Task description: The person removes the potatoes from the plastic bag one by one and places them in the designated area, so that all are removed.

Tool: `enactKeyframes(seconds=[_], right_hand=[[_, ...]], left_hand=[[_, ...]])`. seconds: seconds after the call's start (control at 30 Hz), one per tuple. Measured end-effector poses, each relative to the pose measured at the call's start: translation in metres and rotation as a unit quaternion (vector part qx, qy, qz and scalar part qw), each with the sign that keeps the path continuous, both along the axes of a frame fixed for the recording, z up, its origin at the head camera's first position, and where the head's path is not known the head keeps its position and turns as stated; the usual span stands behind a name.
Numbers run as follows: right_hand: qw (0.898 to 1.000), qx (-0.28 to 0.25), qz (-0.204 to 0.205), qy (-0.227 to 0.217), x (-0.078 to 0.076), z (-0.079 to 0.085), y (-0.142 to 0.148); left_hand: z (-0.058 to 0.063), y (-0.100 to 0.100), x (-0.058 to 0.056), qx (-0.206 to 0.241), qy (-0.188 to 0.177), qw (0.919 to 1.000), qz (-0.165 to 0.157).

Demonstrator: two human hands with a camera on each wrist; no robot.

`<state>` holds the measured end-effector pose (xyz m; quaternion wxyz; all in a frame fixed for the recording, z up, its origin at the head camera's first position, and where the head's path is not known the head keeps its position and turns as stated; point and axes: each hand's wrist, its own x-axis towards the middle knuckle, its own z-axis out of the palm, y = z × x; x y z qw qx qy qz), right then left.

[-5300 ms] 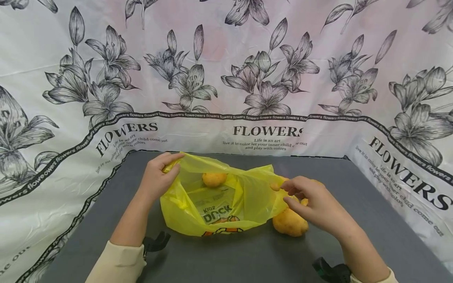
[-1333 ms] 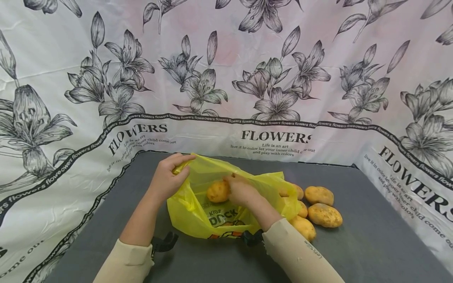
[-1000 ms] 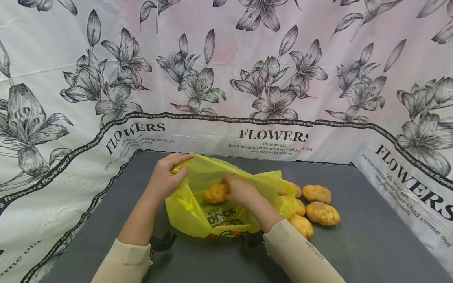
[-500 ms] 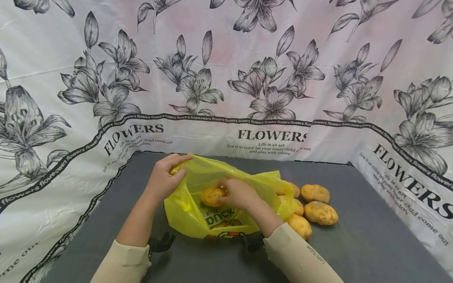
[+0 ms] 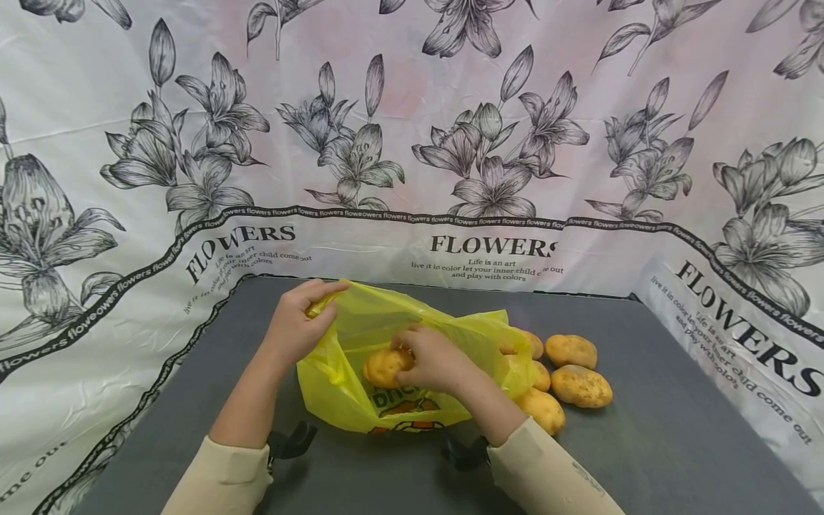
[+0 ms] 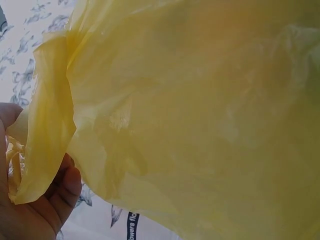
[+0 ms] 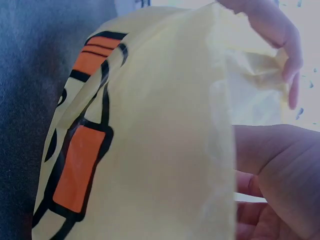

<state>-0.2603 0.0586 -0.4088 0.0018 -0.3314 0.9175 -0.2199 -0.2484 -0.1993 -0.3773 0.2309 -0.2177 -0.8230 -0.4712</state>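
A yellow plastic bag [image 5: 322,393] lies with its mouth spread on the grey table. My left hand [image 5: 299,325] pinches the bag's left rim and holds it up. In the left wrist view, the thumb and fingers of that hand [image 6: 47,212] close on a fold of yellow film. Inside the mouth, my right hand [image 5: 434,357] grips a potato [image 5: 384,366] by its right side. The right wrist view has the bag's front wall [image 7: 170,135] with an orange and black print; it hides the potato and part of the right hand [image 7: 285,170].
Several potatoes sit together to the right of the bag, among them a far one [image 5: 571,351], a right one [image 5: 582,386] and a near one [image 5: 542,410]. The bag's right edge overlaps some. A floral curtain [image 5: 360,243] borders the table [image 5: 644,429].
Earlier my right hand was over the potatoes outside the bag; then it was inside, at the potato. Over the last second, hand and potato came slightly nearer me, covering more lettering. The left hand kept its hold.
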Motion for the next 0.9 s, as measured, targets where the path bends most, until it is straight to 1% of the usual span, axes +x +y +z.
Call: enactKeyframes(seconds=[0.13, 0.3, 0.53, 0.67, 0.8, 0.9], right_hand=[[1.000, -0.018, -0.002, -0.017, 0.007, 0.003, 0.007], [0.999, -0.037, -0.008, -0.024, 0.014, 0.006, 0.016], [0.998, -0.057, -0.005, -0.032, 0.025, 0.011, 0.031], [0.998, -0.050, -0.005, -0.037, 0.030, 0.013, 0.039], [0.999, -0.035, 0.010, -0.028, 0.033, 0.014, 0.046], [0.999, -0.037, 0.020, -0.021, 0.034, 0.014, 0.052]], left_hand=[[0.001, 0.001, 0.000, -0.002, 0.003, 1.0000, 0.001], [0.000, 0.001, -0.001, -0.007, 0.006, 1.0000, -0.001], [-0.001, 0.001, -0.001, -0.010, 0.003, 0.9999, 0.002], [-0.001, 0.001, -0.001, -0.012, 0.001, 0.9999, 0.002], [-0.001, 0.002, -0.001, -0.013, -0.002, 0.9999, 0.004], [-0.001, 0.002, -0.001, -0.013, -0.002, 0.9999, 0.006]])
